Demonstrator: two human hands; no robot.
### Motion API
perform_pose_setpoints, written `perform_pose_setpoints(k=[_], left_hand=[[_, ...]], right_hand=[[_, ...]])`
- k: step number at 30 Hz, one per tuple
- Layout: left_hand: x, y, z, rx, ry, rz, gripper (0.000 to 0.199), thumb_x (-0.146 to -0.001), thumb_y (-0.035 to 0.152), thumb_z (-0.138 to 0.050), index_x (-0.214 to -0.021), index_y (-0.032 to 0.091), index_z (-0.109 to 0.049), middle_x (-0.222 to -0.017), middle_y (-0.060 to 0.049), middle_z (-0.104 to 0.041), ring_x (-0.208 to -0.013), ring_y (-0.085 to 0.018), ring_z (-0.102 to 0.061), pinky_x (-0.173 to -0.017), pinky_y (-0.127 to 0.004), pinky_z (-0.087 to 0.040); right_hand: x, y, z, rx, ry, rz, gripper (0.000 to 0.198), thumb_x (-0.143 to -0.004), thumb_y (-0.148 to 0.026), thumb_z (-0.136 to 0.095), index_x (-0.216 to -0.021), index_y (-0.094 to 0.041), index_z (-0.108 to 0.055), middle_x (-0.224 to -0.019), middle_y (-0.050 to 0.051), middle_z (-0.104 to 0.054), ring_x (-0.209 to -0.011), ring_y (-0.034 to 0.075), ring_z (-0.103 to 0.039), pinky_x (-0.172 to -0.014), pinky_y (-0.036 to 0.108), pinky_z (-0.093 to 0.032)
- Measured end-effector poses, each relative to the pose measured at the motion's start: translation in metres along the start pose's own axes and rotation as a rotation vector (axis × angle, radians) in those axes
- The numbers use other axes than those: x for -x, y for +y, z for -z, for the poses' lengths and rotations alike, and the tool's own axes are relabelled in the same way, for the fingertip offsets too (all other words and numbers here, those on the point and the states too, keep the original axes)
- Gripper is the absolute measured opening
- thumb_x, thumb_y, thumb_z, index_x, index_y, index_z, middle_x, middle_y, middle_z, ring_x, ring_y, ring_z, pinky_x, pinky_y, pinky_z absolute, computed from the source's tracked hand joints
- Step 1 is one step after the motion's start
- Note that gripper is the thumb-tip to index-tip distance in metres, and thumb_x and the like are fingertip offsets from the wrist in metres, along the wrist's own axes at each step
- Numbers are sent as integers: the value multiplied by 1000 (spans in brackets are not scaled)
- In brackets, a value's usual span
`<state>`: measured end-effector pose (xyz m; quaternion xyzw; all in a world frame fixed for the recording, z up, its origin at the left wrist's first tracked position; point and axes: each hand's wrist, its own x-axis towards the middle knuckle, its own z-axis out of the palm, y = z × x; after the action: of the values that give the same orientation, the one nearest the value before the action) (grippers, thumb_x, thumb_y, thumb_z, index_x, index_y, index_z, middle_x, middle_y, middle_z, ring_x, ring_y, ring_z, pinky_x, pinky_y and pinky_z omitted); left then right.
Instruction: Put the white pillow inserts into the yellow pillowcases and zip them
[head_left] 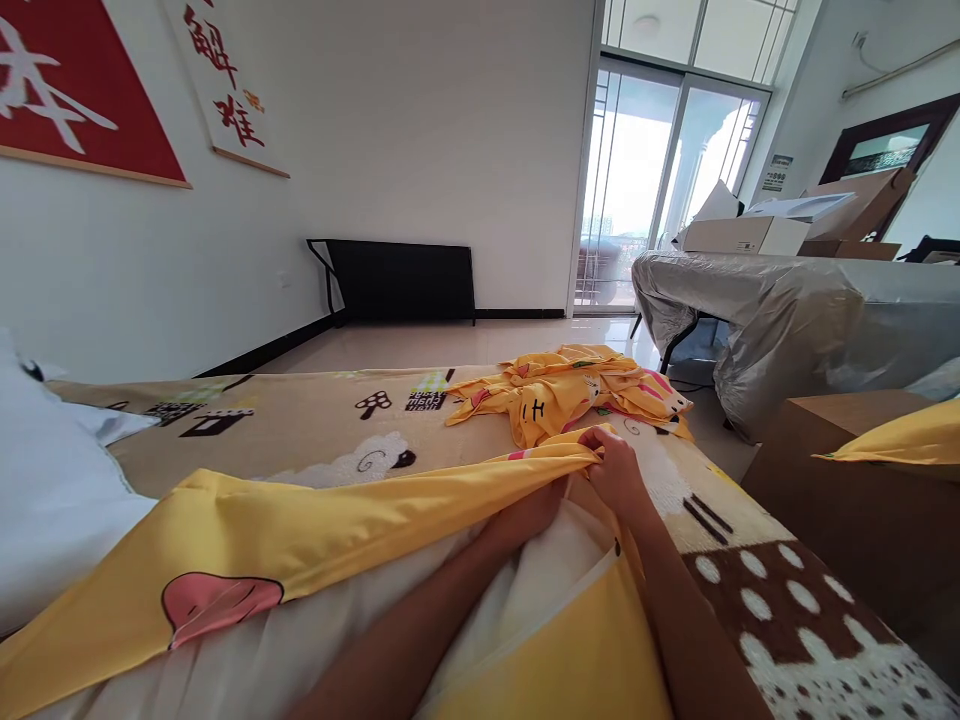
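While the right hand (616,470) clenches its fingers on the hem of the yellow cover (300,540), lifting it open, the left hand (529,515) reaches under that hem onto the white pillow (540,580); whether its fingers grip I cannot tell. Beyond the fingers, a crumpled yellow cloth (562,390) lies on the bed (300,430).

The left hand (525,515) goes under the yellow cover (315,540), so its fingers are hidden and its grip cannot be told. The cover is cut off by the bottom and left edges. Left of the cover, the white pillow (52,480) is cut by the left edge. The red wall panel (75,90), above it, is cut by the top edge.
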<state>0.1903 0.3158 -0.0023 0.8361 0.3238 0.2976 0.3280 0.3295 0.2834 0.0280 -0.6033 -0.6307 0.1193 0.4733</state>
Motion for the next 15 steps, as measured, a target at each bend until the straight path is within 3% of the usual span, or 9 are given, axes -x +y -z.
perform_pose_setpoints(k=[3,8,15], left_hand=[[0,1,1,-8,-20,-31,46,-92,32,-35,-137,22,-38,-145,-5,-41,-132,-20,-38,-116,-41,-24],[2,1,3,-77,-63,-34,47,-88,31,-44,-135,24,-42,-141,-5,-47,-129,-23,-43,-113,-42,-29],[21,20,-1,-289,-33,-93,28,-89,31,-41,-100,19,-63,-122,-10,-60,-117,-27,-52,-105,-44,-37]], right_hand=[[1,-3,2,16,1,-16,30,-55,-5,-40,-75,-19,-58,-78,2,-67,-73,16,-59,-67,24,-43],[1,-4,3,96,-2,-2,34,-53,-4,-41,-75,-17,-64,-78,4,-69,-75,18,-60,-69,25,-42],[1,-1,3,96,6,35,34,-53,-6,-42,-74,-17,-67,-78,5,-70,-75,18,-60,-69,26,-41]])
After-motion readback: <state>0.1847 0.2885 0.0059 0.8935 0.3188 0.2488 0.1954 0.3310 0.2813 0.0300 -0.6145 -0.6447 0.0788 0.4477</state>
